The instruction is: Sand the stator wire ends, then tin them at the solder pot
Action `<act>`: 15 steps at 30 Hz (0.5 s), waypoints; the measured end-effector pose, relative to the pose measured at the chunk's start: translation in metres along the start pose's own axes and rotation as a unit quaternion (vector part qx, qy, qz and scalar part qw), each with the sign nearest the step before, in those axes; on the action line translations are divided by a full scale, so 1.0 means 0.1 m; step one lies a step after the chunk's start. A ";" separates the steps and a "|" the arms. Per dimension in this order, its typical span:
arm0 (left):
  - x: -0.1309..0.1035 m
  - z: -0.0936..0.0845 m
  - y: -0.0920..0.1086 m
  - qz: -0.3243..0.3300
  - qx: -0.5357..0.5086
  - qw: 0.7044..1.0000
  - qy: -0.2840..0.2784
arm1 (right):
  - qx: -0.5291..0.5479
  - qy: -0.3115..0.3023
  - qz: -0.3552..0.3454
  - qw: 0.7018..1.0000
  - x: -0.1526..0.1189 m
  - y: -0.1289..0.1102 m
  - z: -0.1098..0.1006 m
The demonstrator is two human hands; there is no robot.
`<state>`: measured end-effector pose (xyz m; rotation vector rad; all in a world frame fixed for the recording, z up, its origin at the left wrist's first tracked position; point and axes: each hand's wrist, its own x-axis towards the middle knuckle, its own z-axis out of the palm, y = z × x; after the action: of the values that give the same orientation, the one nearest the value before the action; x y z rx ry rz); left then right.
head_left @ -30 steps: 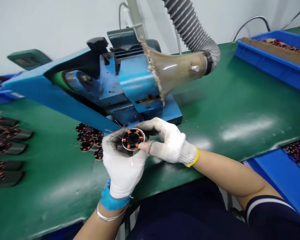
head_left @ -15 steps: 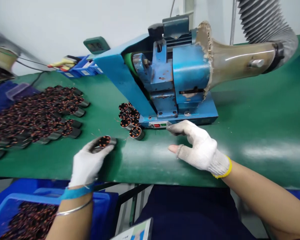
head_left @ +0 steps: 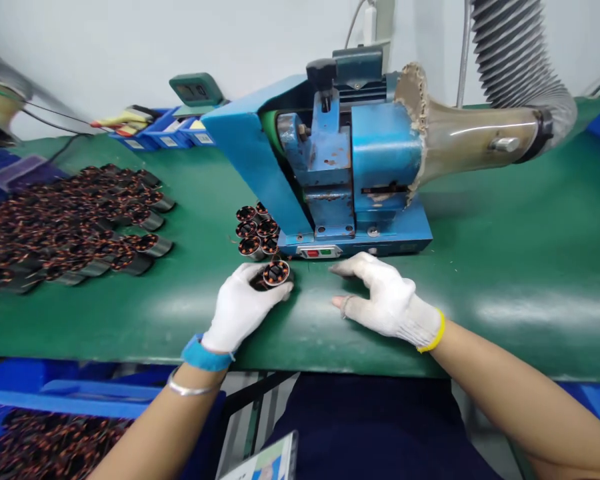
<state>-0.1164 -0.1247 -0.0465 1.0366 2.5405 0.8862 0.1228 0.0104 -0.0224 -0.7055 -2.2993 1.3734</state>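
Observation:
My left hand (head_left: 243,303), in a white glove, is closed around a motor stator (head_left: 276,272) with a black core, copper windings and a metal shell. The stator's wound end faces up, and my fingers hide part of its side. Just behind it several more stators (head_left: 250,247) stand grouped against the machine's left foot. My right hand (head_left: 380,300), gloved with the thumb tip bare, holds nothing; its thumb and fingers are apart. Its fingertips are near the red and green switch (head_left: 320,252) at the front of the blue machine (head_left: 330,153).
Many stators (head_left: 95,227) cover the left of the green bench (head_left: 200,293). A blue crate (head_left: 95,393) of wound parts sits below the edge. Small blue bins (head_left: 173,133) and a green display box (head_left: 195,90) stand behind. A grey hose (head_left: 515,60) joins the machine's duct.
My left hand has moved right with a stator, up to the group beside the machine. My right hand has drawn slightly away from the switch, staying open.

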 end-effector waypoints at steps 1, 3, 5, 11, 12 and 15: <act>-0.08 0.00 0.05 0.005 -0.024 1.000 -0.016 | -0.007 -0.023 0.032 0.999 0.00 -0.01 0.02; -0.26 0.02 0.18 0.030 -0.085 0.995 -0.048 | 0.025 -0.064 0.067 0.995 0.01 -0.02 0.07; -0.38 0.05 0.32 0.076 -0.132 0.986 -0.073 | 0.098 -0.084 0.046 0.991 0.04 0.01 0.09; -0.25 -0.06 0.71 0.169 -0.110 0.970 -0.135 | 0.226 -0.053 0.011 0.973 0.11 0.13 -0.06; -0.20 -0.09 0.74 0.186 -0.102 0.967 -0.139 | 0.230 -0.051 0.012 0.972 0.11 0.13 -0.09; -0.10 -0.17 0.80 0.222 -0.116 0.953 -0.170 | 0.245 -0.072 0.014 0.967 0.11 0.12 -0.16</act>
<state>-0.0733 -0.0942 0.0165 1.5570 1.9025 0.9823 0.1249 0.0330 -0.0251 -0.4911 -1.9258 1.9600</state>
